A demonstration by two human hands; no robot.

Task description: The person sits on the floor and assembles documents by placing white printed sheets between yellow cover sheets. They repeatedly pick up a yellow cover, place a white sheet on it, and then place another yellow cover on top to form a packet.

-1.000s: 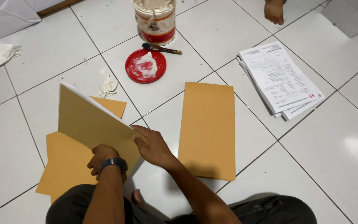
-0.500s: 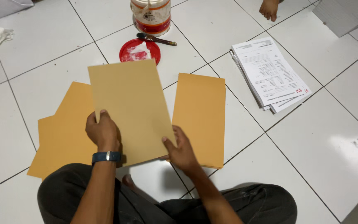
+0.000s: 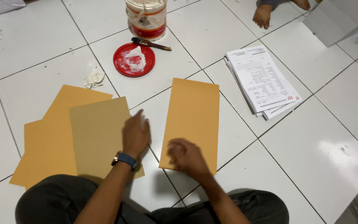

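Envelope: your left hand is pressing it flat, palm open; your right hand, loosely curled and empty, is resting on another envelope alongside.

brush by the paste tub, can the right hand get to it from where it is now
Probably yes. The right hand rests on the near end of the single brown envelope; between it and the brush lie only that flat envelope and bare tile, though it is a long forward stretch.

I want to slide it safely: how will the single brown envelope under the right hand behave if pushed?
The brown envelope lies flat on glossy floor tiles, so it probably slides easily. It looks thin, likely light and floppy when lifted.
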